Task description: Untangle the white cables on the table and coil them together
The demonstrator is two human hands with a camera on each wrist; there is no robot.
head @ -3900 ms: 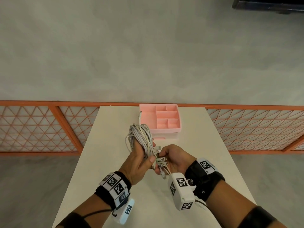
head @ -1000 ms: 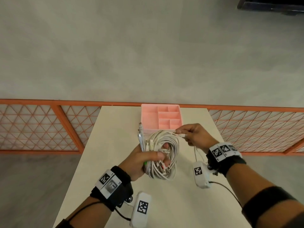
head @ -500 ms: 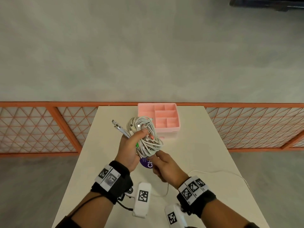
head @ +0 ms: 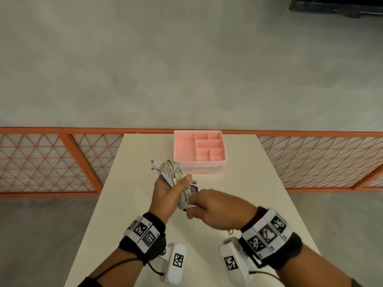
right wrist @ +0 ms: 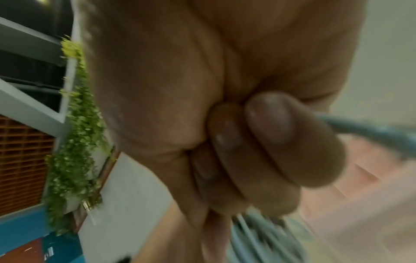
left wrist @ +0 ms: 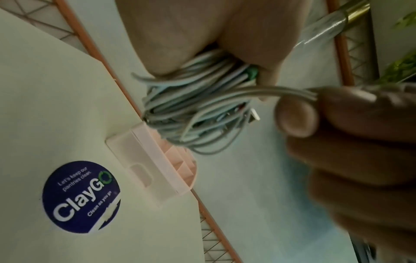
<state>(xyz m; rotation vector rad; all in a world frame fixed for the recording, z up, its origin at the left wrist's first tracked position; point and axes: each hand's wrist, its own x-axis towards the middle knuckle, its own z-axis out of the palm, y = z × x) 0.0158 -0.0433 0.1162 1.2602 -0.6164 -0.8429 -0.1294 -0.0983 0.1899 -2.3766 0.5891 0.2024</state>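
The white cables (head: pixel 175 179) sat bundled in the left hand (head: pixel 165 193), fingers curled round the coil above the table (head: pixel 248 193), while the right hand (head: pixel 213 206) pinched a loose strand; light, floppy stuff, probably best gripped mid-bundle.

Coiled white cables (head: pixel 176 177): smooth plastic sheathing, slight sheen; plug ends bare shiny metal (left wrist: pixel 254 115). Pink compartmented organiser box (head: pixel 199 149): moulded plastic, matt. Cream desk (head: pixel 244 183): smooth, matt top. Round dark-blue sticker (left wrist: pixel 81 201): glossy printed paper. Orange lattice railing (head: pixel 51 160): looks like painted metal.
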